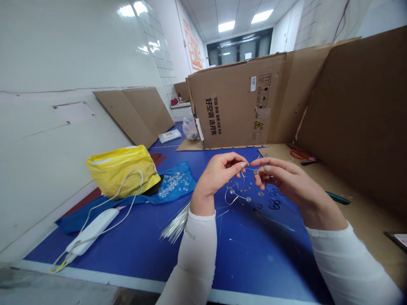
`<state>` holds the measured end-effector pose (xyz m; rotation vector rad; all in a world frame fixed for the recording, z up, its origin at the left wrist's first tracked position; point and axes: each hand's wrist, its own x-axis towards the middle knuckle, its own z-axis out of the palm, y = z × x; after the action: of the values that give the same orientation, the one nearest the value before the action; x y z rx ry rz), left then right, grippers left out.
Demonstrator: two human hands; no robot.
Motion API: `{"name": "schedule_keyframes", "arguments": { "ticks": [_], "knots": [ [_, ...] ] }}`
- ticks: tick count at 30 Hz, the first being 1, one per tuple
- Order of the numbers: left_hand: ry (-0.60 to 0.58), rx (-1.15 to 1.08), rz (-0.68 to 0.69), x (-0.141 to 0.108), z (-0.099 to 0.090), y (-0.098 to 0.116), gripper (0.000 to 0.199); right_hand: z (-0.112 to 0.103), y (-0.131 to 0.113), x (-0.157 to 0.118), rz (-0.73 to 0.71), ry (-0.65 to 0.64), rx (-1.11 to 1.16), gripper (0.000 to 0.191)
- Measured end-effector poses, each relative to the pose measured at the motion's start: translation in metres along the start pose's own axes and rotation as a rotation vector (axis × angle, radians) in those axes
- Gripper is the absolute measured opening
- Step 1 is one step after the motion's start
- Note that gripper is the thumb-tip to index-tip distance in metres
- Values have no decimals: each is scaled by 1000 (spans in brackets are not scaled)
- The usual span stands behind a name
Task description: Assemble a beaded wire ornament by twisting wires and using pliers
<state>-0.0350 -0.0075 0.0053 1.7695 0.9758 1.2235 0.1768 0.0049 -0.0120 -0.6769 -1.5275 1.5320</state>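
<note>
White sleeves [193, 258] run from the bottom of the view up both forearms, over a blue tabletop [263, 262]. The left hand [219, 173] and right hand [284, 182] are raised and close together, their fingertips [244, 164] pinched narrowly on a thin wire [251, 169]. Below them, looped wires strung with clear beads [240, 195] lie on the blue surface, with small black rings [273, 204] just to the right. A bundle of straight wires [176, 222] lies beside the left wrist.

Farther left sit a blue plastic bag [181, 180] heaped with loose beads [171, 186], a yellow bag [122, 171], and a white corded device [92, 231] beside blue cloth [76, 222]. To the right, a cardboard sheet [343, 203] holds red-handled scissors [300, 153] and a teal tool [337, 198].

Beyond the hands stands a cardboard box [235, 101] with black Chinese print, near a clear bag [190, 129] and a small tray [170, 135]. Flattened cardboard [136, 114] leans on the white wall [63, 51]. Higher up are wall tiles [159, 55], an orange poster [192, 51], ceiling lights [226, 26] and a dark-framed window [240, 46].
</note>
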Motion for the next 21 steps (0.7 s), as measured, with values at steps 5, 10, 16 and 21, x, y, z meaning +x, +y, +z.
{"name": "schedule_keyframes", "arguments": {
  "ticks": [5,10,16,21],
  "knots": [
    [0,-4,-4,0,1,0,18,-2,-1,-2,6,-17,36,24],
    [-6,-2,2,1,1,-2,18,-8,1,-2,-4,-58,65,25],
    [-14,10,1,1,0,0,18,-12,3,-3,-23,-74,49,26],
    [-15,-2,4,1,1,-1,17,-11,1,-3,-37,-86,39,26]
  ]
}}
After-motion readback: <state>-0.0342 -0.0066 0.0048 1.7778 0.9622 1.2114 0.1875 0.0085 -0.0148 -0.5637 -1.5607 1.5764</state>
